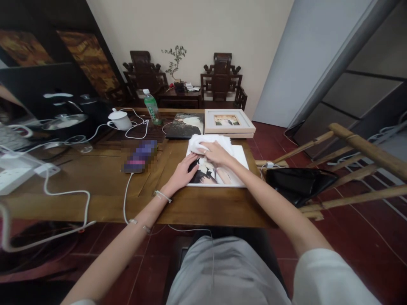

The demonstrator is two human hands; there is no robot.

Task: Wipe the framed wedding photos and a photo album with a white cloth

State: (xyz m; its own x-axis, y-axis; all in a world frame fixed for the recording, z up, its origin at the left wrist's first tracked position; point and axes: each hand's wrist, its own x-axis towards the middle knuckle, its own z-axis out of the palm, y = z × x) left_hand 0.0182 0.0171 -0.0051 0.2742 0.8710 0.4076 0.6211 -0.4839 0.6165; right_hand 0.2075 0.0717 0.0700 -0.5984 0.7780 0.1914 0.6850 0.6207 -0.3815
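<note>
A flat photo print with a white border [242,160] lies near the front edge of the wooden table. My right hand [216,153] presses a bunched white cloth [226,142] onto its upper part, the fingers curled into the cloth. At the print's left side rests my left hand [184,171], fingers stretched out and thumb apart, touching its edge. The cloth and both hands hide much of the picture. Just behind it are a dark photo panel [186,126] and a pale wooden picture frame [229,120] that lies flat.
Left of the hands lies a phone [140,156] with a white cable. Farther back stand a green-labelled bottle [151,106] and a white lidded cup [120,120]. A power strip [15,178] is at the far left. A wooden chair [365,156] holding a black bag [299,182] stands right.
</note>
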